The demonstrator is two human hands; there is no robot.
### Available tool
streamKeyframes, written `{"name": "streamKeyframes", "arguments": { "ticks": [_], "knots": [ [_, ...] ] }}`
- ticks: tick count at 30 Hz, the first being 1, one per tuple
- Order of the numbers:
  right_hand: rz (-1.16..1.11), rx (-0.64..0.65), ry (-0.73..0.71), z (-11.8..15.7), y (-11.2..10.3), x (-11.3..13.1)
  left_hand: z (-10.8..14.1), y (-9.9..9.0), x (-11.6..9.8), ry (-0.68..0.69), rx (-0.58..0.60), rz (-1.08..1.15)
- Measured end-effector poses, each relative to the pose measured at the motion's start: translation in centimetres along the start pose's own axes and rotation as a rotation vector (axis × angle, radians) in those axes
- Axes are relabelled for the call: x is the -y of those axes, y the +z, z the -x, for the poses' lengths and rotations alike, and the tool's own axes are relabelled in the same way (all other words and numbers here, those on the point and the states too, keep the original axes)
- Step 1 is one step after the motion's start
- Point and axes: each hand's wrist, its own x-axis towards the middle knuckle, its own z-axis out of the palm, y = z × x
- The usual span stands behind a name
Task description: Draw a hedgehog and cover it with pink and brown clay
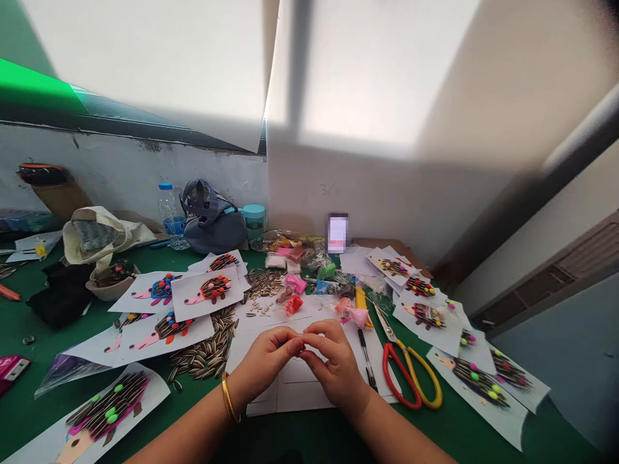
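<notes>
My left hand [273, 354] and my right hand [333, 362] meet at the fingertips above white paper [264, 393]. Both are closed in a pinch. A tiny reddish bit shows between the fingers, mostly hidden, and I cannot make out what it is. Just beyond the hands lies a bag of red modelling clay [293, 305], with pink clay [356, 317] to its right. A black pen [367, 361] and scissors [406, 374] with red and yellow handles lie right of my right hand. Sunflower seeds [206, 351] are heaped to the left of my left hand.
Hedgehog pictures made with seeds and clay balls lie in groups at left [207, 291] and right [430, 316]. At the back stand a water bottle [173, 219], a blue-grey bag [215, 225], a teal-lidded cup [254, 225] and a phone [337, 233] against the wall.
</notes>
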Motion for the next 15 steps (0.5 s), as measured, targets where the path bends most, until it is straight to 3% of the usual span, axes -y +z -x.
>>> {"name": "streamKeyframes", "arguments": {
  "ticks": [15],
  "knots": [
    [-0.065,-0.031,0.014,0.0,0.1,0.35,-0.01,-0.23,-0.04,0.021,0.041,0.013]
  ]
}}
